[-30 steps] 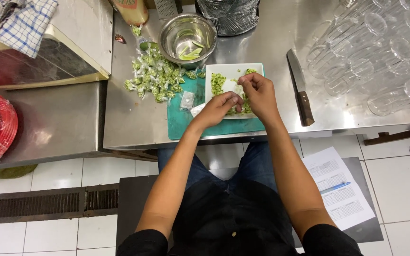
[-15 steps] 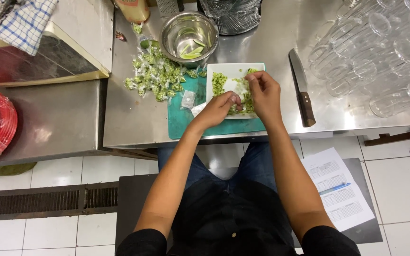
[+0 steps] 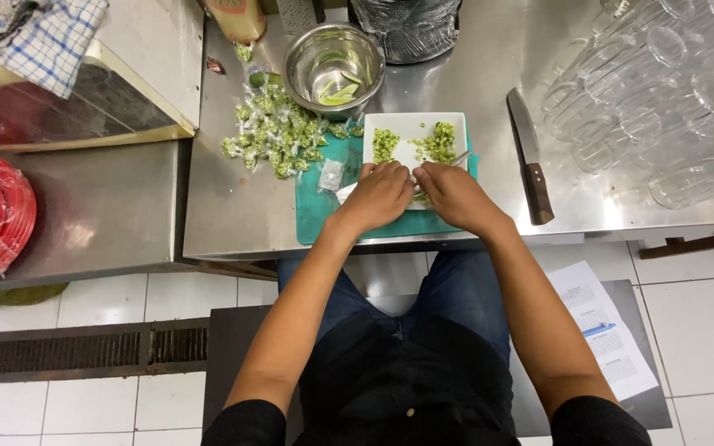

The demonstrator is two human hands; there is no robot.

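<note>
spoon (image 3: 454, 159) | long axis diagonal, handle up-right | right hand (image 3: 456, 196) grip

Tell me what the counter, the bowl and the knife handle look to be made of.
Counter: apparently stainless steel, brushed, with soft grey reflections. Bowl: polished metal, probably steel, its wall mirroring light around the green pieces inside. Knife handle: dark brown, likely wood, though plastic is possible; its blade is pale metal. Both hands, left hand and right hand, work at the white plate.

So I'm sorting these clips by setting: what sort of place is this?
Probably a commercial kitchen or bar prep area: a steel counter, rows of upturned glasses, and a knife beside a cutting board.
</note>
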